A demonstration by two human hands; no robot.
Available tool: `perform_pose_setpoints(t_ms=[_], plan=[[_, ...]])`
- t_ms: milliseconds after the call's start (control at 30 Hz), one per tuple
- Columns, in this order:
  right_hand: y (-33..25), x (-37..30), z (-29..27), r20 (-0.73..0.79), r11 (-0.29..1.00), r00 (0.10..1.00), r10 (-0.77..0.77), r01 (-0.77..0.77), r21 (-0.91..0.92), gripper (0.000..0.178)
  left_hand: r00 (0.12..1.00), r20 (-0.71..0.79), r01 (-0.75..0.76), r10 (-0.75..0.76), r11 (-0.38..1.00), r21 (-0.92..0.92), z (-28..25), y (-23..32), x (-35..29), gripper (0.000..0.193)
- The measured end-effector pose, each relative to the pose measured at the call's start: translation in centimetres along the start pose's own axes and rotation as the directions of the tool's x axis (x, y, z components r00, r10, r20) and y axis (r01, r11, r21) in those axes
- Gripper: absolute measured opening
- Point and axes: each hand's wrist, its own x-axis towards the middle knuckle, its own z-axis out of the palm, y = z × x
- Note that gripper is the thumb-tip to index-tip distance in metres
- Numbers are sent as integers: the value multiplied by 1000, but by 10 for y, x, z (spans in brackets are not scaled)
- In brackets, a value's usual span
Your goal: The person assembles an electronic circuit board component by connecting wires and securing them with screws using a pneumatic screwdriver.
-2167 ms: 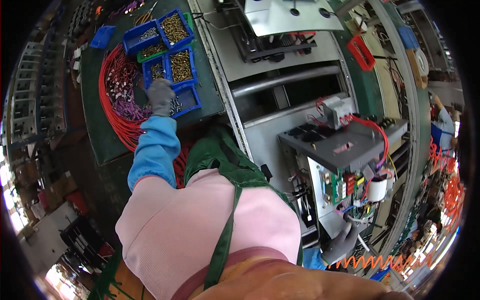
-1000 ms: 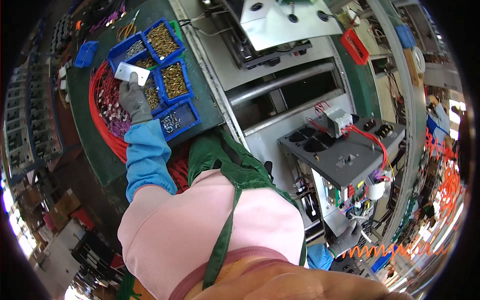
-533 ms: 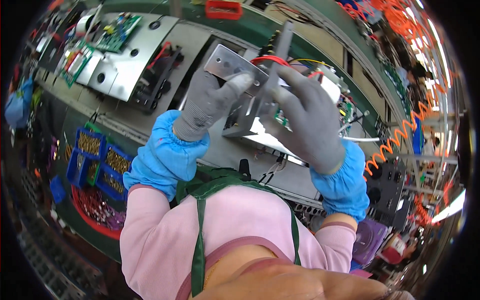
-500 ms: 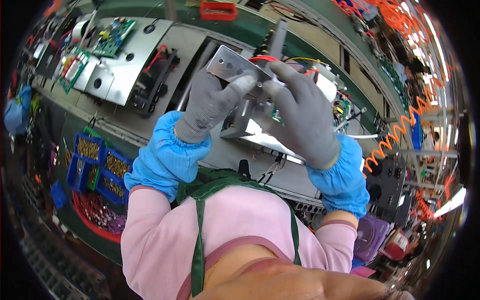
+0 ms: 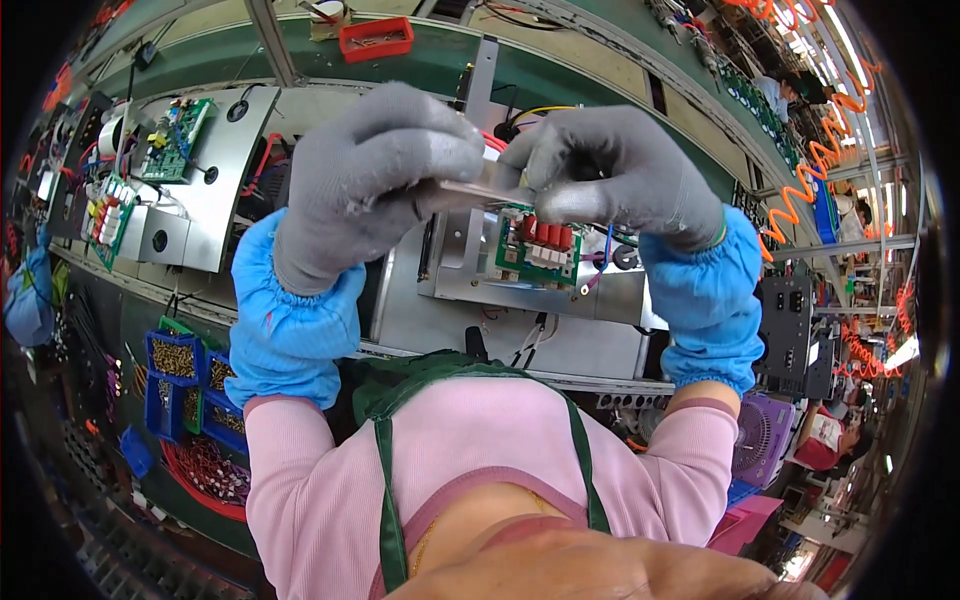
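Note:
My left hand (image 5: 380, 180), in a grey glove, is closed round a small silver metal plate (image 5: 470, 194), which shows nearly edge-on. My right hand (image 5: 625, 175), gloved too, has its thumb and fingers pinched at the plate's right end; whether a small part lies between the fingertips I cannot make out. Just below the hands a green circuit board (image 5: 545, 250) with a row of red components sits on a metal chassis (image 5: 480, 288). Red and yellow wires run behind my fingers, partly hidden by the gloves.
At left another metal chassis (image 5: 205, 243) carries circuit boards. A red tray (image 5: 376, 40) stands at the back. Blue bins (image 5: 165, 405) of screws sit at lower left, above a red basin of wires. An orange coiled hose (image 5: 795, 225) hangs at right, near a purple fan (image 5: 758, 440).
Both hands have risen closer to me. The plate has turned from face-up to nearly edge-on, and my right hand has closed at its end. The circuit board below has come into sight.

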Motion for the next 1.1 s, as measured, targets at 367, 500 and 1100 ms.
perform_pose_setpoints(t_ms=[367,500,1100], plan=[[40,21,-79,-447,732,884,138,-395,-554,30,917,-132,385,-376,921,56,40,-12,-21,37],[54,62,-77,-205,597,877,433,-450,-664,34,922,35,379,-385,919,105,53,10,-27,50],[120,104,-45,7,229,794,608,-166,-959,31,840,-6,542,-543,839,-48,65,-4,-51,76]])
